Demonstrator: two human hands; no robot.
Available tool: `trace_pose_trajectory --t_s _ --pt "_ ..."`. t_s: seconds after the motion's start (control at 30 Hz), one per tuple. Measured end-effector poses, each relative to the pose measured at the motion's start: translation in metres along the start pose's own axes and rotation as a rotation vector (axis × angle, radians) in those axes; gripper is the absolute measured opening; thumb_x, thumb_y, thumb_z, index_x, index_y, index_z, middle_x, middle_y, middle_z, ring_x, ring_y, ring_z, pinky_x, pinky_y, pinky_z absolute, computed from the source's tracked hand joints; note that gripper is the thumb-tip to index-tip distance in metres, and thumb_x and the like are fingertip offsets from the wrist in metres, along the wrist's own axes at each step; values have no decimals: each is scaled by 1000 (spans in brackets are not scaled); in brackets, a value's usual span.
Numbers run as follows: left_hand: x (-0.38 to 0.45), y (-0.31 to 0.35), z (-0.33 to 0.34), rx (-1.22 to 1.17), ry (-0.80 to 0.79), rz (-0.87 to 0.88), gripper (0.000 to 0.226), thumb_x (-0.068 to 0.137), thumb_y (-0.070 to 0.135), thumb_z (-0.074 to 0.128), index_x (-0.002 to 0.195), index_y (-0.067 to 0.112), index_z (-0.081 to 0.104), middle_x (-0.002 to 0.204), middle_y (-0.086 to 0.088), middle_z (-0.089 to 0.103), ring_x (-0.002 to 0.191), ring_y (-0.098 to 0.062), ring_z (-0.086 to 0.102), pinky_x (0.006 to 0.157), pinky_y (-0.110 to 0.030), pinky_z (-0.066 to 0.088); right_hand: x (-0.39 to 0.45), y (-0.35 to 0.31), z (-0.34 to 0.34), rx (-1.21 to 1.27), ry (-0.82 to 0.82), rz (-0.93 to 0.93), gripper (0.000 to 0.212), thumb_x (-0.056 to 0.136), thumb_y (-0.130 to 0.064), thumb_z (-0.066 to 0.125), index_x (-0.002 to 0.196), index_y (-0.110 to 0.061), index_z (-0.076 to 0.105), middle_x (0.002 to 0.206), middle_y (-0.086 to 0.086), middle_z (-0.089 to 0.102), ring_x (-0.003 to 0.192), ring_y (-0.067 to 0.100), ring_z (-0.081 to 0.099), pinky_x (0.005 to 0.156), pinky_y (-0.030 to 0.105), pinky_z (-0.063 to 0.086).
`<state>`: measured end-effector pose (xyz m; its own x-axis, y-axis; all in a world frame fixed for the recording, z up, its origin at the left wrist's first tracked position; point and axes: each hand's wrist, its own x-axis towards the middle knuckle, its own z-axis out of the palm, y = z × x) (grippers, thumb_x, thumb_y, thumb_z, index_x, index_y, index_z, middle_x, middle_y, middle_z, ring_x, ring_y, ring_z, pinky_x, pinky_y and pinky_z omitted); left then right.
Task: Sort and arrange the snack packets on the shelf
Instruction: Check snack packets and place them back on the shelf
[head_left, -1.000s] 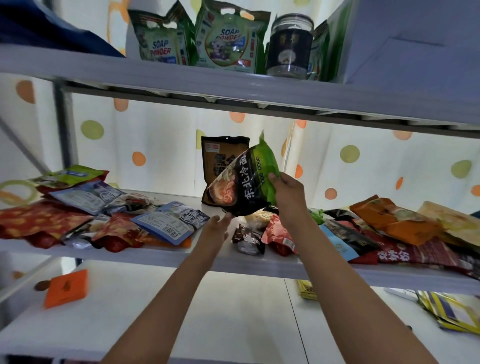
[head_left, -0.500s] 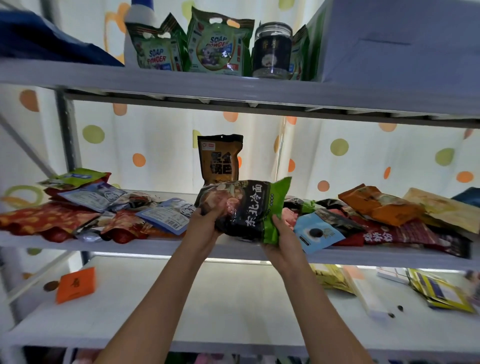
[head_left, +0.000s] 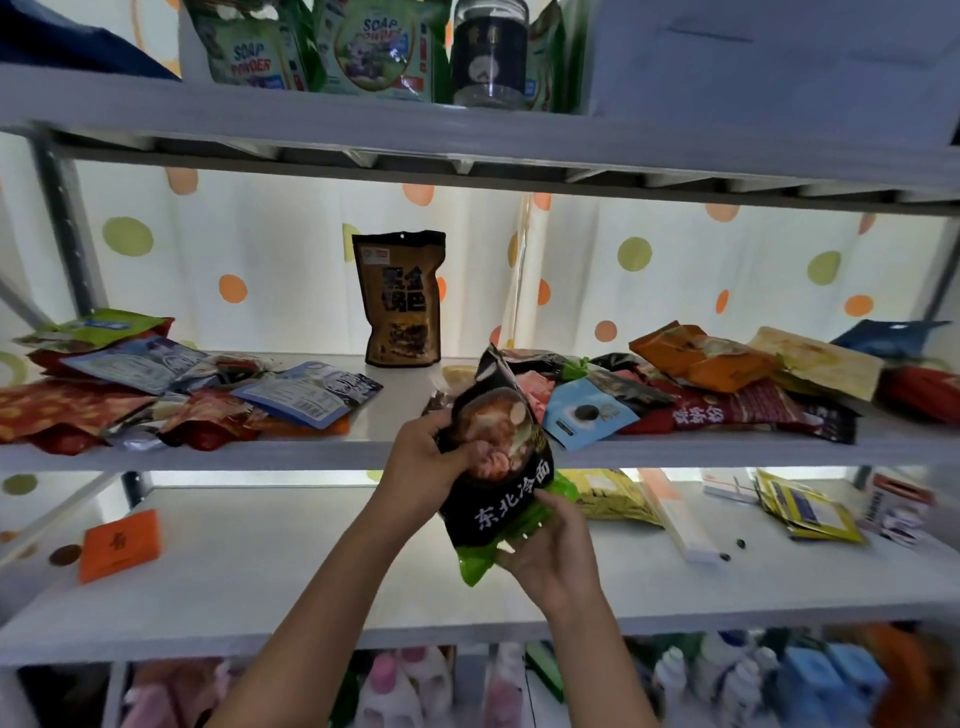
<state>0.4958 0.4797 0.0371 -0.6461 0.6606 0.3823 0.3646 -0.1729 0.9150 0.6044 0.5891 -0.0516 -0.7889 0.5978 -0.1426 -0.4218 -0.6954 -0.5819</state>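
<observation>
I hold a black-and-green noodle packet (head_left: 498, 467) upright in front of the middle shelf (head_left: 363, 452). My left hand (head_left: 423, 467) grips its upper left side, thumb over the food picture. My right hand (head_left: 545, 556) holds the green bottom end from below. A brown-and-black pouch (head_left: 402, 299) stands upright at the back of the shelf. One heap of flat snack packets (head_left: 156, 389) lies on the shelf's left. Another pile of packets (head_left: 727, 384) lies on its right, with a light-blue packet (head_left: 587, 413) at its front.
The top shelf carries soap powder bags (head_left: 374, 52), a dark jar (head_left: 491, 52) and a grey box (head_left: 779, 67). On the lower shelf sit an orange card (head_left: 119, 543), a yellow packet (head_left: 608, 496), a long white box (head_left: 675, 514) and leaflets (head_left: 805, 512). Bottles (head_left: 415, 686) fill the bottom level.
The noodle packet came down from shelf height and turned from lying sideways to upright. My left hand joined my right hand on it. The view has tilted downward.
</observation>
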Motion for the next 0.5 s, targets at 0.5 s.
trace_pose_trajectory --t_s 0.5 --pt "-116 -119 53 -18 -217 -232 58 57 8 90 107 24 64 97 21 73 96 5 66 77 -12 50 -43 62 -81 332 149 41 48 80 -18 47 124 -5 60 104 17 70 85 33 67 51 26 48"
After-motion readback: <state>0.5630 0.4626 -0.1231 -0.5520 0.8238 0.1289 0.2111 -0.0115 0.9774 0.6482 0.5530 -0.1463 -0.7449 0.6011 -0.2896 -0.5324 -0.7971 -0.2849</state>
